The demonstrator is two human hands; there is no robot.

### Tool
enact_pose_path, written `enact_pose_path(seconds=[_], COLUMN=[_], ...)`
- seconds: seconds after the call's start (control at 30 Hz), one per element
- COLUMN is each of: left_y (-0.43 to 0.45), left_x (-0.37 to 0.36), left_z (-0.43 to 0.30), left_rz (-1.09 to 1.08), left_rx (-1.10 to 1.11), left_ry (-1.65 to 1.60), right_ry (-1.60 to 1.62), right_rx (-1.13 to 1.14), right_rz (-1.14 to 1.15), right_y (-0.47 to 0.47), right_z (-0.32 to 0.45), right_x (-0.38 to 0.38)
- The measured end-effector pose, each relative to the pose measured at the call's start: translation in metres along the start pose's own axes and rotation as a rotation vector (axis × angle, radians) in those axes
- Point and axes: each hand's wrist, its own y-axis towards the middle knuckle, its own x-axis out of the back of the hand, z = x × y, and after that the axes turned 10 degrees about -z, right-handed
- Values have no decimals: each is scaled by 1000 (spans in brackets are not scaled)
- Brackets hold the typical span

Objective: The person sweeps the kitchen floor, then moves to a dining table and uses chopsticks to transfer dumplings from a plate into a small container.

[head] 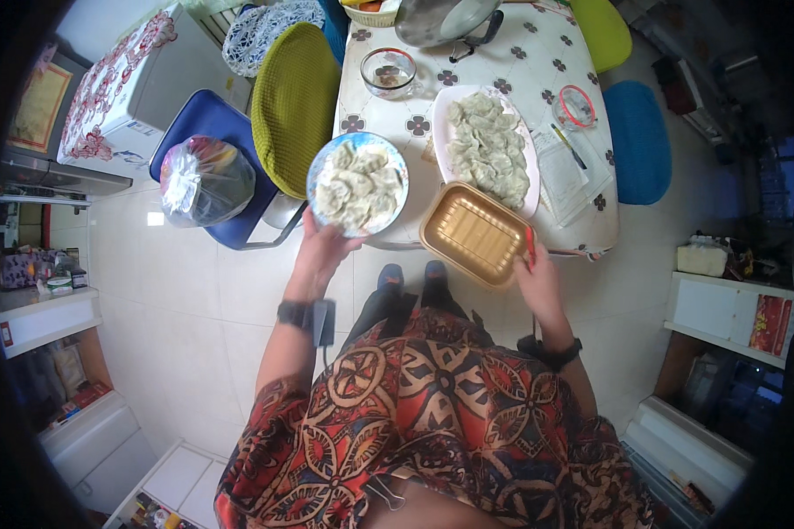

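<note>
My left hand (324, 244) grips the near rim of a round plate with a blue patterned edge (313, 178); several dumplings (357, 185) lie on it. With my right hand (536, 274) I hold the right end of a gold rectangular tray (476, 231), which has nothing in it. A slim red object (530, 246) is also in that hand; its kind is unclear. Just behind the tray, a large pale oval platter (442, 132) heaped with dumplings (486, 149) stands on the table. The tray hides part of the platter's near end.
On the flower-patterned tablecloth (418, 125) stand a glass bowl (388, 73), a red-rimmed glass container (574, 107), a pan with a lid (430, 23), and papers (572, 172) with a pen (569, 147). At left, a blue chair (198, 119) bears a filled plastic bag (205, 182) beside a green chair (294, 106).
</note>
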Motion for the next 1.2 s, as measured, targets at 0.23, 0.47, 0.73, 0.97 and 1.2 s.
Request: enact_pose_path(seconds=[0.23,0.47,0.73,0.97,1.2], left_y=[-82,-101,-98,-87,-80], left_x=[44,56,36,7,1], left_z=[-28,-25,-17,-14,-8], left_rz=[-70,-83,-12,42,77], left_rx=[-152,-129,-21,-38,-8], left_ry=[10,9,49,23,-30], right_ry=[81,-34,573,737,528], right_rx=[107,198,272,522,830], right_rz=[158,21,-301,224,281], right_y=[47,48,9,-49,-62], right_z=[44,59,98,133,142], right_x=[-111,-112,11,29,26])
